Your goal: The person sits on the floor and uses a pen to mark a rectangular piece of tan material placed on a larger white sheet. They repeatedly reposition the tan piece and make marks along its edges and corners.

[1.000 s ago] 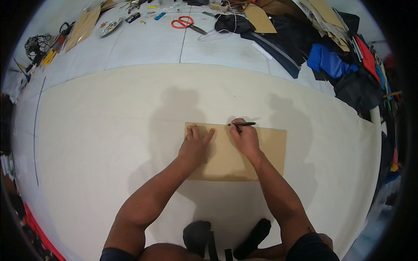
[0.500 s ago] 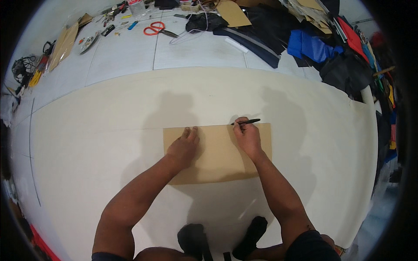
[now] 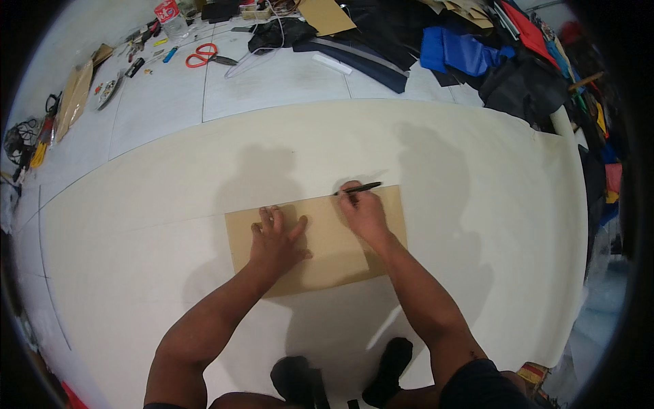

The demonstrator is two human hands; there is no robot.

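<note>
A rectangular piece of tan cardboard [image 3: 334,238] lies flat on a large cream sheet [image 3: 170,177]. My left hand [image 3: 276,242] rests on the card's left half, fingers spread, with the fingertips near its far edge. In my right hand [image 3: 366,213] is a black pen [image 3: 366,187], gripped between the fingers. Its tip points left at the card's far edge, right of the middle. From the card's far left corner a faint straight line runs left across the sheet.
Beyond the sheet, on pale tiles, lie red-handled scissors [image 3: 202,56], a plastic bottle [image 3: 170,19] and small tools. Dark fabric [image 3: 357,63], a blue folded piece [image 3: 460,53] and a black bag [image 3: 521,95] sit at the far right. My dark-covered feet [image 3: 390,371] stand on the sheet.
The whole view has shifted and turned slightly. My left hand's fingers have spread apart on the card. The pen stays at nearly the same spot along the far edge.
</note>
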